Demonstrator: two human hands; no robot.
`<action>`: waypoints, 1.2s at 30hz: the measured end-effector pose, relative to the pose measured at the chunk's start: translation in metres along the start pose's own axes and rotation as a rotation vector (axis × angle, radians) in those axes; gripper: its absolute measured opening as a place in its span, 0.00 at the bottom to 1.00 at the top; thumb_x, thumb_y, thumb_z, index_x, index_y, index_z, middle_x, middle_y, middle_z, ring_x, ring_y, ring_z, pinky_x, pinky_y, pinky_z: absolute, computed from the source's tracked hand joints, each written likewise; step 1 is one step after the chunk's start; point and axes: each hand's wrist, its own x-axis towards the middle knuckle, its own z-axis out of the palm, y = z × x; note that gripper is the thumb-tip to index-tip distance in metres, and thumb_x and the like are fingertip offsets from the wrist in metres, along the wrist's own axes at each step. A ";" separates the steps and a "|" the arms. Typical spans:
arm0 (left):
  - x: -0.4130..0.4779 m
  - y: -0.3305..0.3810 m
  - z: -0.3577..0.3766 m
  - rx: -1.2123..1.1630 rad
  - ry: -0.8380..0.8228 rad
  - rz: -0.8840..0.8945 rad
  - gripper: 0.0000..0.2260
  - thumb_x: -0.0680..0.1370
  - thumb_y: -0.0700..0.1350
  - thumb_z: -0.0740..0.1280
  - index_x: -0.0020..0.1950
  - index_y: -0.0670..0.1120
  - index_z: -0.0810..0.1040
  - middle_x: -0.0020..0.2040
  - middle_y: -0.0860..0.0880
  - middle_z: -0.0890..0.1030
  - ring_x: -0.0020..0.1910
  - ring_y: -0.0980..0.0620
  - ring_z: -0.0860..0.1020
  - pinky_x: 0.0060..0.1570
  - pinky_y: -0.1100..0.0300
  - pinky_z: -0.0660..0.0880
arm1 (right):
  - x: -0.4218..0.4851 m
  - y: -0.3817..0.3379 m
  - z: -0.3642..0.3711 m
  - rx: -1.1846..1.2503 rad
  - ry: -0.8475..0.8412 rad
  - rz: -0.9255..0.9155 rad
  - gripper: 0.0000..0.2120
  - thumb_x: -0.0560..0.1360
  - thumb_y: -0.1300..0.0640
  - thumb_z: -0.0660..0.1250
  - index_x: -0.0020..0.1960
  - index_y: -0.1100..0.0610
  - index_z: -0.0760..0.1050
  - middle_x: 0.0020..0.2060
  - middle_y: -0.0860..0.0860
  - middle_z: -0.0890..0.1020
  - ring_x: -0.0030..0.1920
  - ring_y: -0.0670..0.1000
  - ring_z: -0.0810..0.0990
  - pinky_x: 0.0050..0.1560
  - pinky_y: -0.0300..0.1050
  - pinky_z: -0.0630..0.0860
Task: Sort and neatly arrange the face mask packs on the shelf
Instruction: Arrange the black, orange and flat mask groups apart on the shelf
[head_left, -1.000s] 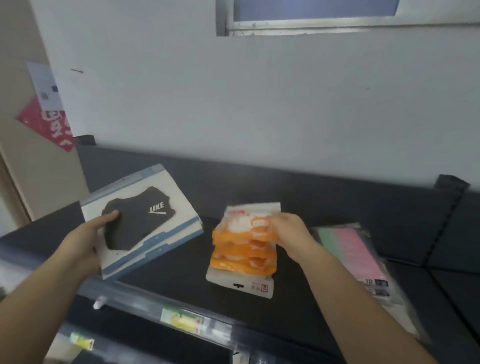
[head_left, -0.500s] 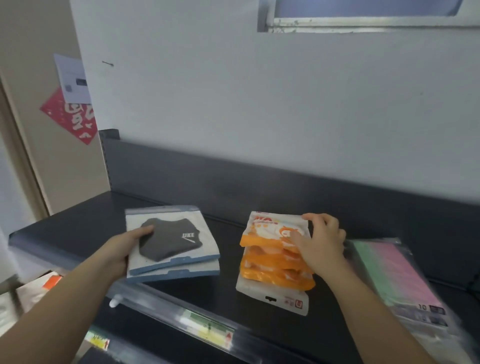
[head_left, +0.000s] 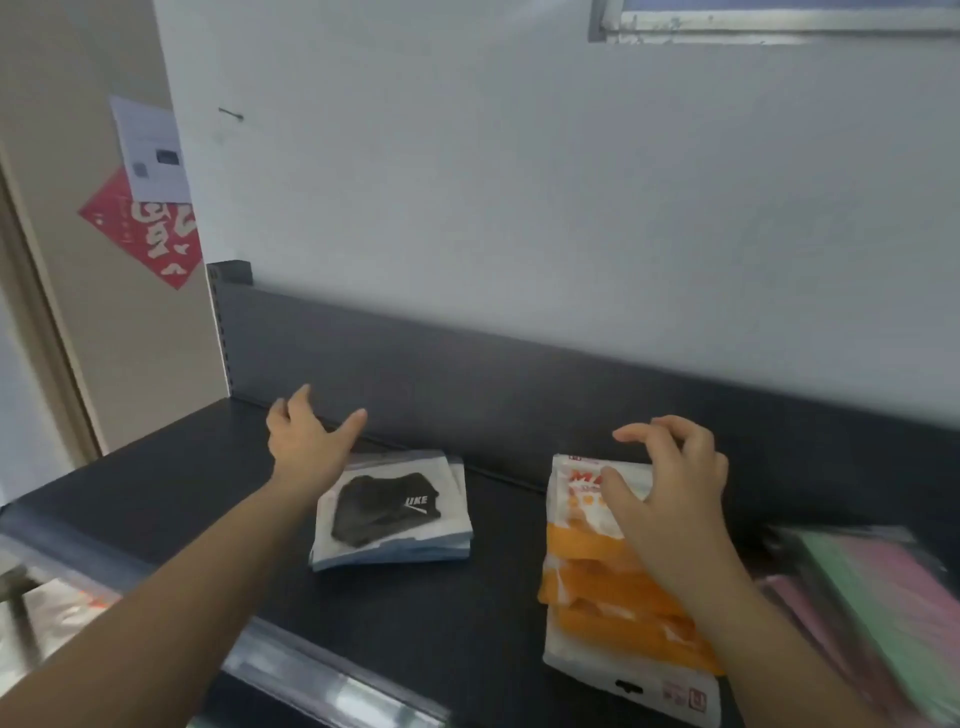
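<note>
Head view: shelf (head_left: 171, 499) holds three mask-pack stacks: black (head_left: 393, 512), orange (head_left: 608, 582), pink-green (head_left: 878, 597).

Likely a small shop: dark metal display shelf (head_left: 457, 613) with price-label strip (head_left: 322, 680) along its front edge (stocked with packaged masks (head_left: 395, 512)).

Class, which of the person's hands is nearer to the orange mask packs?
Right. The right hand rests on the far end of the orange mask packs; the left hand hovers open beyond the black mask packs, well to their left.
</note>
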 end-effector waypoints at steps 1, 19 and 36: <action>0.003 -0.003 0.003 0.077 -0.035 0.080 0.38 0.75 0.58 0.70 0.79 0.49 0.57 0.80 0.43 0.50 0.78 0.38 0.55 0.74 0.41 0.59 | -0.001 -0.004 0.004 -0.020 0.021 -0.005 0.19 0.75 0.52 0.71 0.63 0.44 0.71 0.68 0.47 0.62 0.65 0.47 0.60 0.60 0.41 0.61; 0.040 -0.037 0.040 0.896 -0.895 1.044 0.24 0.70 0.61 0.63 0.65 0.60 0.66 0.65 0.59 0.68 0.68 0.53 0.68 0.67 0.50 0.63 | -0.053 -0.063 0.053 -0.450 -0.031 0.136 0.17 0.78 0.48 0.61 0.66 0.45 0.71 0.71 0.47 0.63 0.65 0.53 0.64 0.65 0.51 0.66; -0.078 0.089 0.086 0.264 -0.789 0.976 0.19 0.77 0.58 0.67 0.66 0.58 0.70 0.64 0.59 0.71 0.61 0.57 0.74 0.60 0.54 0.76 | -0.065 0.019 -0.043 -0.457 -0.062 0.141 0.18 0.79 0.41 0.59 0.68 0.42 0.68 0.65 0.42 0.68 0.68 0.49 0.62 0.65 0.50 0.61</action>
